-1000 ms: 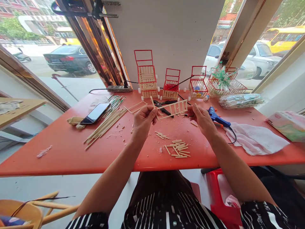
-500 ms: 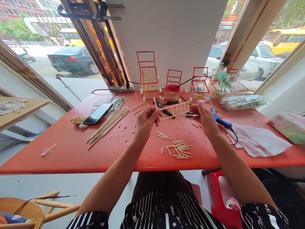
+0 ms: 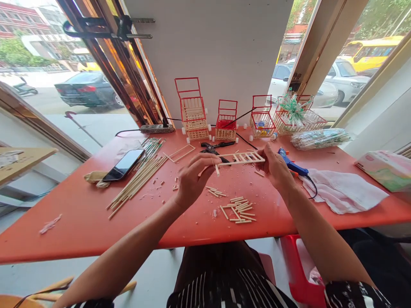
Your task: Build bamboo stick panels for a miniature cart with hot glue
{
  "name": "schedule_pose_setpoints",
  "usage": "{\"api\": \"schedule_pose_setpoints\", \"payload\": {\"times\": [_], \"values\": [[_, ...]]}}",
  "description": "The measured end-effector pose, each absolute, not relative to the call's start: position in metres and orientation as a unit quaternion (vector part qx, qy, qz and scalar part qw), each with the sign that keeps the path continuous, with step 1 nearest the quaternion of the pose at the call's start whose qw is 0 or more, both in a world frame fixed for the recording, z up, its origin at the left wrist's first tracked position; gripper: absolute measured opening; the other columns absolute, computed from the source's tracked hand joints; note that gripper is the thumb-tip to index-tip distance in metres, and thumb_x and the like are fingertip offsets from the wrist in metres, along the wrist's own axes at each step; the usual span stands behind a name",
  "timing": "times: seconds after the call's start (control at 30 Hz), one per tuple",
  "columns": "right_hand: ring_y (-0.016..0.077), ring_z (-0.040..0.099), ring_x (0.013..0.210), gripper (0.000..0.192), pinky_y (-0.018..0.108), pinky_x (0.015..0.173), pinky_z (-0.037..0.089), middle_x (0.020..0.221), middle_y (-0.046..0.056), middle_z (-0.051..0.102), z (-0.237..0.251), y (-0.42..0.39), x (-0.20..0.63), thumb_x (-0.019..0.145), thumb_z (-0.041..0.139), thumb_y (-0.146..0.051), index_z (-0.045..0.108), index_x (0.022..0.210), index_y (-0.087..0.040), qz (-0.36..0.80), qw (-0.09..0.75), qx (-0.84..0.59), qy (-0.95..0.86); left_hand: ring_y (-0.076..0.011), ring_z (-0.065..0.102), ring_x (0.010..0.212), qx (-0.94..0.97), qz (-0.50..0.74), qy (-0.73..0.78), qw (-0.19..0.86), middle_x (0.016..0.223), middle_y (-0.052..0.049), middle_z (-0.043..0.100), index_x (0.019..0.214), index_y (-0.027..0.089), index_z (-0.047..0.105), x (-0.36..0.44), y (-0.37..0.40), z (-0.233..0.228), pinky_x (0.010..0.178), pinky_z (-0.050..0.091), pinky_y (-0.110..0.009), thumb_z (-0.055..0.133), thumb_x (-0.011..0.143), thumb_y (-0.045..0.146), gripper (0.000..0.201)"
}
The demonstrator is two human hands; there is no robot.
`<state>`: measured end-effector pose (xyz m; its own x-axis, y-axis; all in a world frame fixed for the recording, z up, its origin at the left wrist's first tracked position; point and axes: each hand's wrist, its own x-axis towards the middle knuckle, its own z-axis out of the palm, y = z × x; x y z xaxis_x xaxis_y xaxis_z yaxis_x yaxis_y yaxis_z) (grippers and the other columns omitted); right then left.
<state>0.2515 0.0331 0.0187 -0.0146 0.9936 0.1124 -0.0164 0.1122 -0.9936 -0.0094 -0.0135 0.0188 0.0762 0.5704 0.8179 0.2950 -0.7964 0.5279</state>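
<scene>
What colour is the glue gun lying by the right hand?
Blue, with a black cord, seen in the head view: glue gun beside the right hand.

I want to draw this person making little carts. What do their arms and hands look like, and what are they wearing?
Both arms are bare from the wrists up past the elbows. The left hand and right hand wear no gloves, and no rings or watch show. Short black sleeves with white stripes begin near the shoulders, matching the striped black-and-white clothing over the lap.
</scene>
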Motion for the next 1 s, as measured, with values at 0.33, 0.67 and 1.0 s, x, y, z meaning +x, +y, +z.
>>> {"api": "schedule_pose_setpoints", "payload": {"times": [0.33, 0.67, 1.0], "values": [[0.0185, 0.069, 0.083, 0.075, 0.027, 0.065, 0.047, 0.092, 0.010, 0.078, 0.023, 0.021, 0.248, 0.078, 0.065, -0.091, 0.082, 0.091, -0.019, 0.515, 0.418, -0.465, -0.586, -0.0177, 0.081, 0.105, 0.848, 0.506, 0.158, -0.005, 0.117, -0.010, 0.082, 0.129, 0.023, 0.074, -0.035, -0.010, -0.007, 0.093, 0.064, -0.026, 0.066, 0.100, 0.009, 0.033], [0.0222, 0.072, 0.097, 0.061, 0.032, 0.083, 0.054, 0.103, 0.009, 0.080, 0.027, 0.015, 0.241, 0.092, 0.061, -0.079, 0.081, 0.097, -0.022, 0.446, 0.341, -0.444, -0.698, -0.0180, 0.080, 0.110, 0.871, 0.462, 0.167, 0.017, 0.123, -0.006, 0.082, 0.143, 0.031, 0.068, -0.050, -0.012, -0.023, 0.095, 0.065, -0.025, 0.062, 0.103, 0.011, 0.045], [0.0235, 0.070, 0.097, 0.057, 0.034, 0.082, 0.054, 0.102, 0.009, 0.078, 0.017, 0.020, 0.241, 0.091, 0.065, -0.077, 0.080, 0.099, -0.023, 0.356, 0.426, -0.494, -0.669, -0.0170, 0.081, 0.087, 0.782, 0.550, 0.277, 0.096, 0.097, -0.004, 0.084, 0.105, 0.026, 0.080, -0.044, -0.017, -0.010, 0.079, 0.064, -0.025, 0.069, 0.099, 0.017, 0.015]]}}
